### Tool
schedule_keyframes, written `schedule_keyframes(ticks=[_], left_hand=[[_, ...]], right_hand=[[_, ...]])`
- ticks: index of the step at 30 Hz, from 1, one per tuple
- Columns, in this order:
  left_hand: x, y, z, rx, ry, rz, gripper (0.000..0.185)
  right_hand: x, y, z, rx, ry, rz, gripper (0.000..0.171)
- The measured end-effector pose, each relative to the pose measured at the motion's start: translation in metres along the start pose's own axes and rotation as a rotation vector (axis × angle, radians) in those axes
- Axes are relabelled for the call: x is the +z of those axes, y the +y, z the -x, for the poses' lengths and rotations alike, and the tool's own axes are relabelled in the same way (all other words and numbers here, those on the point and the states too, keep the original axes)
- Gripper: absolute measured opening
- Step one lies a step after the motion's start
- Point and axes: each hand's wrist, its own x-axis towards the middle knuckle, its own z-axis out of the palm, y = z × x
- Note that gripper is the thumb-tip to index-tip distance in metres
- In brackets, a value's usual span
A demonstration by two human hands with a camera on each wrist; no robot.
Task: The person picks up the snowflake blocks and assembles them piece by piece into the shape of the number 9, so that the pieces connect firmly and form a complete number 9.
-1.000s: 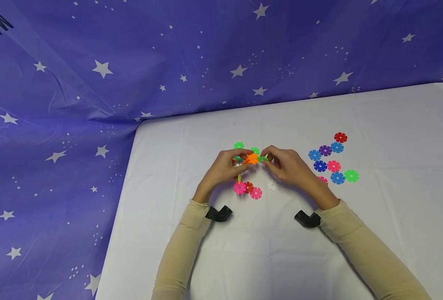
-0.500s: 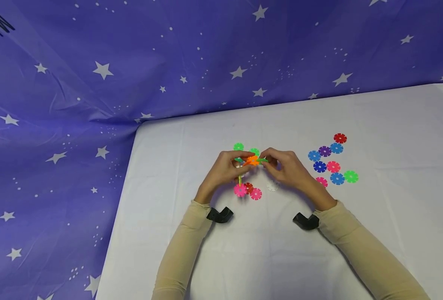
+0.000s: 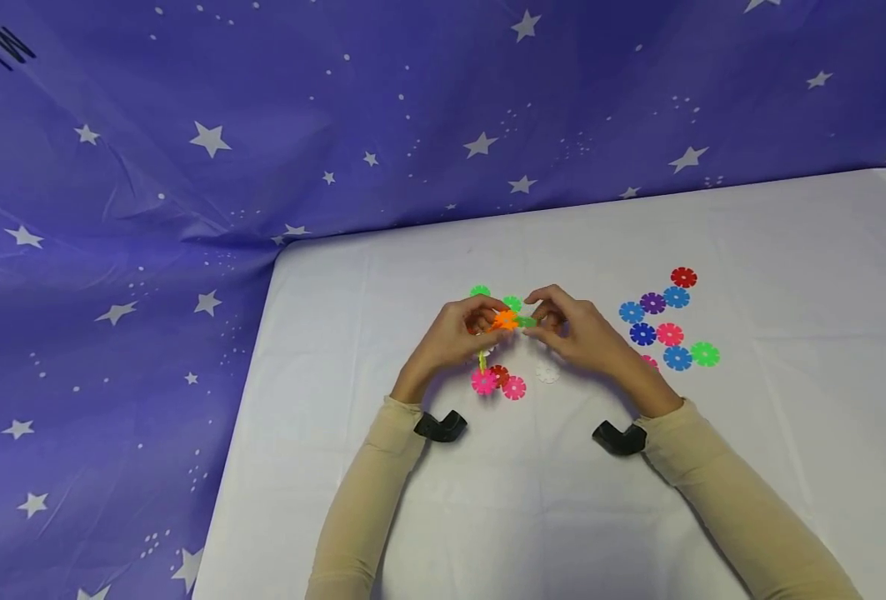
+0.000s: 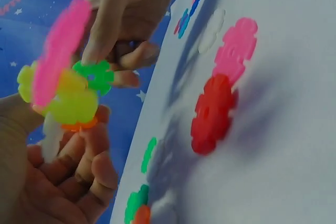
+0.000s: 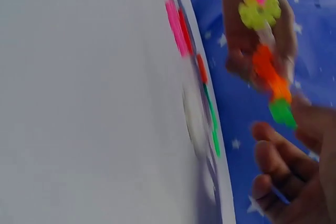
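Observation:
My left hand (image 3: pixel 446 337) pinches a chain of joined snowflake discs above the table. An orange disc (image 3: pixel 506 320) shows at its fingertips, and a green disc (image 3: pixel 526 322) is attached on the side toward my right hand (image 3: pixel 583 337). A white disc (image 4: pixel 51 139), yellow discs (image 4: pixel 73 107) and a pink disc (image 4: pixel 60 51) form the rest of the chain. The right thumb (image 4: pixel 100 45) lies right at the green disc, while the index finger stands raised from it and the other fingers are spread apart.
Loose discs lie under the hands, among them a red disc (image 4: pixel 214 115), a pink disc (image 3: pixel 514 387) and a white disc (image 3: pixel 548 372). Several more, including a purple disc (image 3: pixel 653 303), lie to the right on the white tablecloth (image 3: pixel 503 517). A starry purple curtain (image 3: pixel 382 108) hangs behind.
The right index finger has lifted off the green disc, widening the gap to the thumb. My left hand keeps its pinch on the chain, nearly in place.

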Motion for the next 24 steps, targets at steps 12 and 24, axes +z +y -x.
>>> schedule_keyframes(ticks=[12,24], left_hand=[[-0.007,-0.007,0.000,-0.060,0.003,0.009,0.038],[-0.008,-0.006,0.001,-0.003,-0.030,0.001,0.033]], right_hand=[[-0.012,-0.006,0.008,0.134,-0.508,0.296,0.044],[-0.013,0.000,0.006,0.238,-0.328,0.210,0.032]])
